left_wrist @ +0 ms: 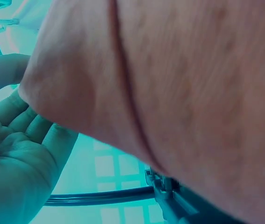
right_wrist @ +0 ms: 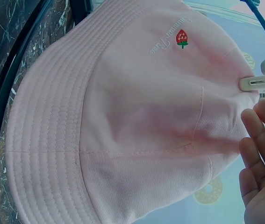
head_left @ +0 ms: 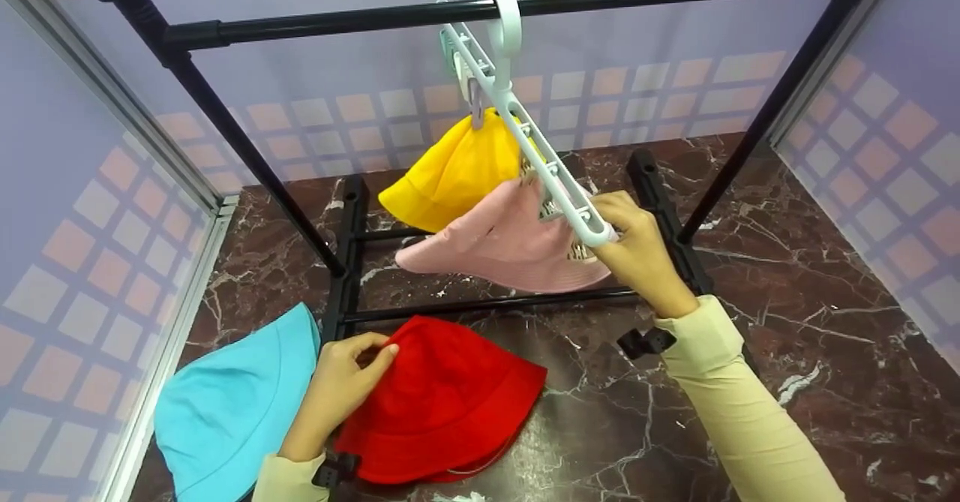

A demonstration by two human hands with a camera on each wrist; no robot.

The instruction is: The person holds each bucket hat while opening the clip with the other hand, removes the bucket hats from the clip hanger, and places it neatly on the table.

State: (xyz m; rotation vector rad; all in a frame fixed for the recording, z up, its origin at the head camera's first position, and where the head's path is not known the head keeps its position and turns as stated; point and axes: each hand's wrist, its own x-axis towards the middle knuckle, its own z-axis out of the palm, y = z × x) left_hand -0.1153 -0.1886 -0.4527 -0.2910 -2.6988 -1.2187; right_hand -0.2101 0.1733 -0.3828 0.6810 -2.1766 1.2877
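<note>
My left hand (head_left: 345, 378) pinches the crown edge of a red bucket hat (head_left: 450, 404) on the dark marbled surface. In the left wrist view, the hat's fabric (left_wrist: 179, 93) fills most of the frame, its corner between thumb and fingers. My right hand (head_left: 637, 254) is at the near end of a white clip hanger (head_left: 551, 168). A pink bucket hat (head_left: 510, 247) hangs there from clips, a small strawberry embroidered on it (right_wrist: 181, 38). My right fingertips are right at its crown, beside a clip (right_wrist: 258, 84); I cannot tell whether they grip anything.
The hanger hooks over a black rack's top bar (head_left: 360, 23). Behind the pink hat, a yellow hat (head_left: 457, 172) hangs from another clip (head_left: 478, 104). A light blue bucket hat (head_left: 232, 404) lies left of my left hand. Patterned panels (head_left: 97, 209) enclose the sides and back.
</note>
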